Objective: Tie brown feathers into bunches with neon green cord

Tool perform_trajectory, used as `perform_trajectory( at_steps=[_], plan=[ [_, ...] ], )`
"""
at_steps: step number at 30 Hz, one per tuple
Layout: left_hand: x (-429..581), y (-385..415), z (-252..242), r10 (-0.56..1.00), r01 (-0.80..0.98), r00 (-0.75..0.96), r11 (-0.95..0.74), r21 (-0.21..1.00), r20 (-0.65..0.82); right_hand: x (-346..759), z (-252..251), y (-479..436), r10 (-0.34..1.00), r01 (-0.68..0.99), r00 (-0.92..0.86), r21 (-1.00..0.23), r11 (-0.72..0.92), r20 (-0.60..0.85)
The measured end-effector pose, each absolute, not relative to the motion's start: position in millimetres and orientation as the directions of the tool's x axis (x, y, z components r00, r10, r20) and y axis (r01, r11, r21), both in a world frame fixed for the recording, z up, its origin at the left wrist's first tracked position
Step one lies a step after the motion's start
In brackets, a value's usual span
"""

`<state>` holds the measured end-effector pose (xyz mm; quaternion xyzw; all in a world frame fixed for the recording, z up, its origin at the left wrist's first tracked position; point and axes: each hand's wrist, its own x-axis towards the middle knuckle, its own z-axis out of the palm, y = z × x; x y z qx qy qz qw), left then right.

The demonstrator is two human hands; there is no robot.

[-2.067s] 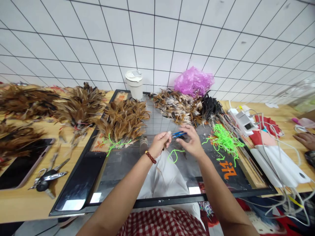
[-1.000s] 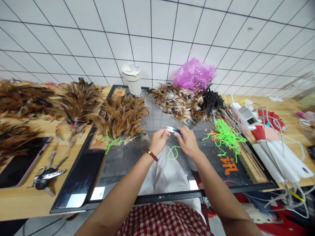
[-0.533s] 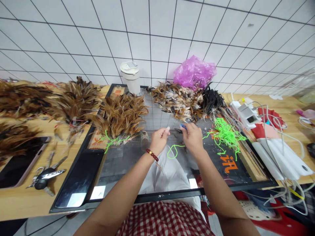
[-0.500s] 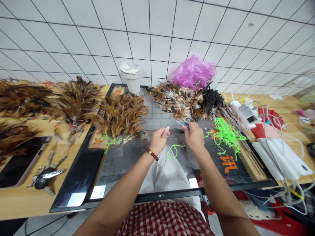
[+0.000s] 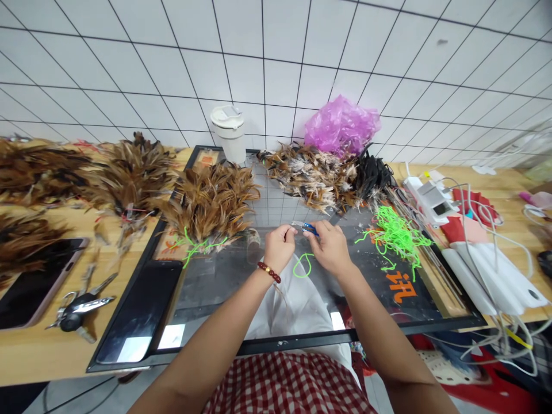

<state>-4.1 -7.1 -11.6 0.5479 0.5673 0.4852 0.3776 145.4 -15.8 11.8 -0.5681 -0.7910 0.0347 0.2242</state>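
Observation:
My right hand is closed around small blue-handled thread snips, whose silver blades point left. Just beside the blades, my left hand is pinched, thumb against forefinger; whatever is between the fingertips is too small to make out. A loop of bright green string lies on the glass tabletop below my hands. Left of them is a bunch of brown feathers with green string at its base. Beyond my hands lies a pile of mixed brown and white feathers, with black feathers at its right end.
Tangled green strings lie on the right. A white cup and a pink plastic bag stand by the tiled wall. Keys, phones and more feather bunches are at left. Chargers and cables crowd the right.
My right hand has moved left with the snips, bringing the blades up to my left fingertips. My left hand has barely shifted.

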Motion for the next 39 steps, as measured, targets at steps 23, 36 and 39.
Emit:
perform_trajectory(
  at_steps=[23, 36, 39],
  plan=[
    [-14, -4, -2, 0.919, -0.526, 0.329, 0.37, 0.766, -0.218, 143, 3, -16, 0.897, 0.829, -0.249, -0.398, 0.392, 0.366],
    [-17, -4, 0, 0.874, -0.531, 0.424, 0.451, 0.717, -0.236, 160, 6, -11, 0.944, 0.74, -0.166, -0.597, 0.31, 0.285],
    [-16, -4, -1, 0.895, -0.508, 0.394, 0.403, 0.761, -0.21, 158, 9, -14, 0.94, 0.68, -0.218, -0.65, 0.339, 0.262]
  ],
)
